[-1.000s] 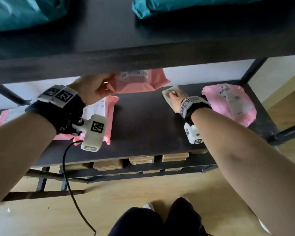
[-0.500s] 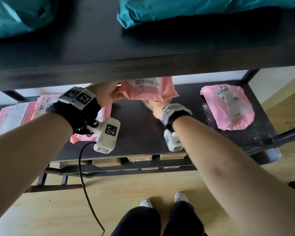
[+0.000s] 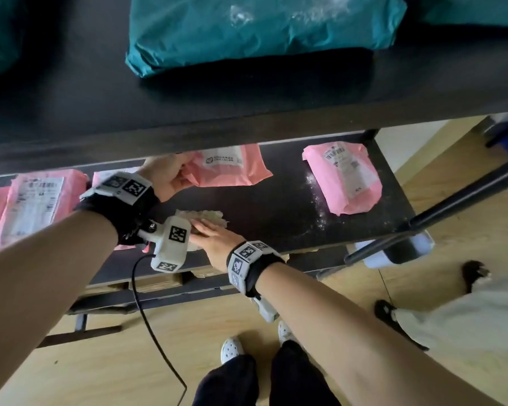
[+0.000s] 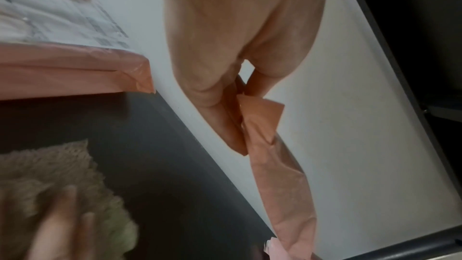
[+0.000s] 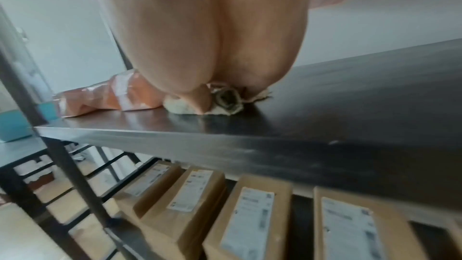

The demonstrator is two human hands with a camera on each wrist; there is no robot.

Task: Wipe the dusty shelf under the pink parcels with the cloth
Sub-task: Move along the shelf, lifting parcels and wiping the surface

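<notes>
Overhead, head view: left hand (image 3: 167, 178) lifts a pink plastic mailer parcel (image 3: 226, 167) off the black dusty shelf (image 3: 279, 212), while the right hand (image 3: 214, 238) lies flat, fingers straight, on a beige fluffy cloth (image 3: 206, 216) near the shelf's front edge. Left wrist view adds the pinch: thumb and fingers clamp the parcel's corner. Right wrist view alone shows brown cardboard boxes (image 5: 250, 222) on the tier below.
</notes>
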